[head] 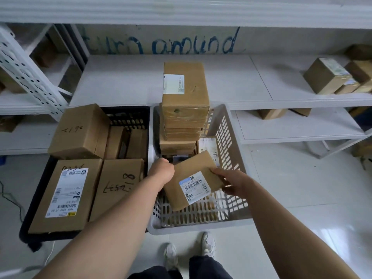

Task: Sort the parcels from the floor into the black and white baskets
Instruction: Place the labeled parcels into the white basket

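- Over the white basket [231, 137], near its front wall, a flat parcel [193, 180] hangs label-up between both hands, clear of the mesh floor below.
- Left hand [161, 172] sits at the parcel's far-left corner, fingers curled over the edge there. The tips are hidden, so how deep the hold goes I cannot tell.
- Right hand [231, 182] pinches the right end, thumb on top and fingers underneath.
- The parcel's long axis runs from near-left to far-right, tipped so the near end drops lower. It lies directly between the hands, neither one reaching for it.
- Just beyond it, a tall stack of parcels [185, 109] fills the basket's far-left side and leans a touch.
- My read: the open spot is the near floor straight below, so the drop wants to go down, not forward into that stack.
- Black basket [26, 228] sits just to the left, already loaded with boxes.
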A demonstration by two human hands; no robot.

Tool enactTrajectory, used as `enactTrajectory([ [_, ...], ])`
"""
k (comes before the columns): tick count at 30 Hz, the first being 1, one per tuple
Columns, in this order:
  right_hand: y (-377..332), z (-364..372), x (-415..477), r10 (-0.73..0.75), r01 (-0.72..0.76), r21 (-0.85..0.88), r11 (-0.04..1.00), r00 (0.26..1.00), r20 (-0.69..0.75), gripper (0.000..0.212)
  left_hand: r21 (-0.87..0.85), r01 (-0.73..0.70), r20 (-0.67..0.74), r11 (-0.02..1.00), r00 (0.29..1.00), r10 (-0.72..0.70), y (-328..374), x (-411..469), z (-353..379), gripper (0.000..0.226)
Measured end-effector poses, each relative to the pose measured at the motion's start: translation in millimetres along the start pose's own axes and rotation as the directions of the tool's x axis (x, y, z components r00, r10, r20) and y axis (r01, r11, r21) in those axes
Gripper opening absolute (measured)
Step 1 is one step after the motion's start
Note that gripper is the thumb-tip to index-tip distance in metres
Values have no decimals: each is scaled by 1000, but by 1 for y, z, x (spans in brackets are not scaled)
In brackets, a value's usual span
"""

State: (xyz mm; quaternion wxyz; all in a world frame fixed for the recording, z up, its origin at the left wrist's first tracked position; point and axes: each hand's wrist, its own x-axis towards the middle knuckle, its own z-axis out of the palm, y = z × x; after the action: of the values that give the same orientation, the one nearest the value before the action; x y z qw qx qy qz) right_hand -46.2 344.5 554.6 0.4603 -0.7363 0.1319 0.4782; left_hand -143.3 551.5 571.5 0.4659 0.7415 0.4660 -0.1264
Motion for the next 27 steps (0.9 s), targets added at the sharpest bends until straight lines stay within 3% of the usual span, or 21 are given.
enactTrajectory([
  [2,4,-5,-2,11,-9,-40,999,999,35,45,-8,-10,8,1000,1000,10,3,-1,2,23],
  [5,7,-12,-5,6,-8,32,999,998,69,51,-41,-27,70,999,997,30,6,-6,9,25],
  [12,10,-30,-15,-78,96,-177,980,992,102,68,-59,1,7,998,1000,-1,-3,-19,22,47],
  [15,6,-39,-13,-132,153,-204,967,985,113,58,-106,30,-68,994,997,-37,-3,-22,25,44],
  [19,7,-51,-8,-143,158,-326,932,987,68,46,-198,92,-52,976,993,-105,0,-24,37,26],
  [24,5,-55,-7,-200,199,-418,887,979,41,29,-365,210,166,907,973,-159,-4,-39,53,37],
  [27,0,-49,-4,-239,233,-507,830,969,54,23,-322,220,192,921,968,-165,-10,-44,55,40],
])
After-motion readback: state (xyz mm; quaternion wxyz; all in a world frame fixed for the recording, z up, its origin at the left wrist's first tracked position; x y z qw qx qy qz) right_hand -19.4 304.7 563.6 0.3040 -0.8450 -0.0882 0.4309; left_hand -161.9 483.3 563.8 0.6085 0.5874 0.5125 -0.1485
